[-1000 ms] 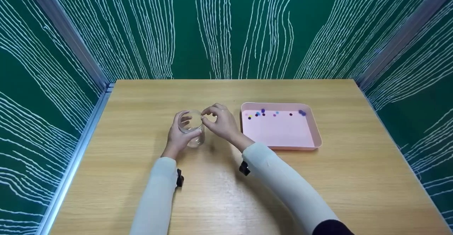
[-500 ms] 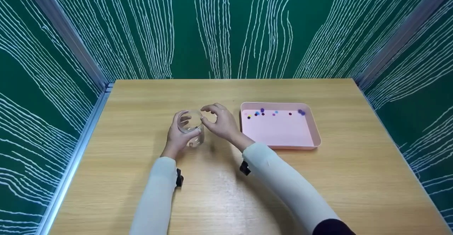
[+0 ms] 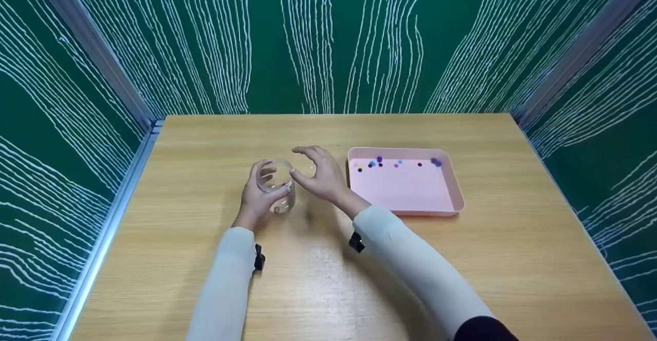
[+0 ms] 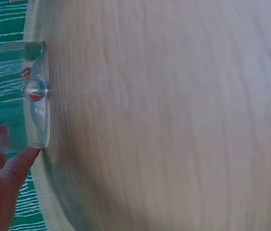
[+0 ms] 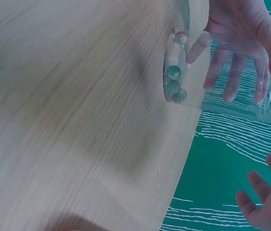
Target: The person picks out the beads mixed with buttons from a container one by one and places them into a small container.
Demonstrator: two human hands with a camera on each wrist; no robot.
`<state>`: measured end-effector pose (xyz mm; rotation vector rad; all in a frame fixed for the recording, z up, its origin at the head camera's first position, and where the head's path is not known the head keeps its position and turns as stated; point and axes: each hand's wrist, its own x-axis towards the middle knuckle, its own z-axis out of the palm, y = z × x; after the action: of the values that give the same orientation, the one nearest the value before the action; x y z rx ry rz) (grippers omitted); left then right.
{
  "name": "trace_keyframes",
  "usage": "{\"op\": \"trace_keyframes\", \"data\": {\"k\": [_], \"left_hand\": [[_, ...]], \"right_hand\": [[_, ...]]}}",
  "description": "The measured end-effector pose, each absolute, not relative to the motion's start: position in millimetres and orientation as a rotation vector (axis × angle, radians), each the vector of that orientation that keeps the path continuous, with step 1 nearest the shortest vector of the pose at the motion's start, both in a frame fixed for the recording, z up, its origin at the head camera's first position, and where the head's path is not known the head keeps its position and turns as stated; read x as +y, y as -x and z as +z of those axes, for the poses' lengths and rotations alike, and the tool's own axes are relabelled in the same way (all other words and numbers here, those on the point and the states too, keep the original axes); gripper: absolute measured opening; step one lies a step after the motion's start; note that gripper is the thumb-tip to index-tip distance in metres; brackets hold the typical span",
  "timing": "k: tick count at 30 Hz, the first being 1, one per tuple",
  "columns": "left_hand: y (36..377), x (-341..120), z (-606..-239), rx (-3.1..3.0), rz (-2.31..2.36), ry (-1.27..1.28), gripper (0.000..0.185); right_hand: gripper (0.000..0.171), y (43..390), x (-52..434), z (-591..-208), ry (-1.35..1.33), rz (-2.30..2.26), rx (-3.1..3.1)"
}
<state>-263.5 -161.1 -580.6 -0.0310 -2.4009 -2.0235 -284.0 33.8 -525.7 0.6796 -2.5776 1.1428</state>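
Tipping is your main risk, judged from the head view: the clear glass jar [image 3: 277, 185] stands upright on the wooden table [image 3: 328, 259], left of the pink tray [image 3: 405, 187], and your right hand [image 3: 321, 176] hovers just beside its rim with the fingers spread and loosely arched, holding nothing. A careless brush from those fingers could knock the jar over. Your left hand [image 3: 258, 194] wraps the jar's left side, fingers and thumb curled round the wall — that hold is what steadies it. Small coloured beads [image 3: 380, 163] lie along the tray's far edge, well apart from the jar.

From the left wrist view, the jar [image 4: 27, 96] shows by its thick base pressed against the table [image 4: 174, 115], with a few marbles [image 4: 34, 90] resting inside on the bottom. A fingertip of your left hand [image 4: 0, 183] touches the jar's lower rim. The picture is blurred, so I cannot tell how firm the hold is; if it is loose, the jar could slide on the smooth wood.

From the right wrist view, the jar [image 5: 222, 77] again lies against the table [image 5: 77, 115], four or so marbles [image 5: 174, 79] gathered at its base. Your left hand [image 5: 241, 38] shows through and around the glass, fingers curled round it. Your right hand [image 5: 265, 192] sits off the jar's mouth, fingers parted, touching nothing — if the jar tips that way, the marbles would roll out across the table.
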Motion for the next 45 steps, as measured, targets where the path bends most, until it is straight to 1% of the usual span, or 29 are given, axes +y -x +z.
{"op": "trace_keyframes", "data": {"k": [14, 21, 37, 45], "left_hand": [[263, -161, -581, -2.421, -1.963, 0.044, 0.079], [262, -161, -581, -2.428, -1.938, 0.033, 0.08], [260, -159, -581, -2.413, -1.953, 0.008, 0.077], [260, -161, -578, -2.391, -2.038, 0.049, 0.079]], "right_hand": [[0.055, 286, 49, -523, -0.672, 1.121, -2.623], [0.059, 287, 58, -522, -0.614, 1.09, -2.667], [0.057, 289, 77, -523, -0.499, 1.048, -2.722], [0.054, 291, 84, -524, -0.465, 1.022, -2.699]]}}
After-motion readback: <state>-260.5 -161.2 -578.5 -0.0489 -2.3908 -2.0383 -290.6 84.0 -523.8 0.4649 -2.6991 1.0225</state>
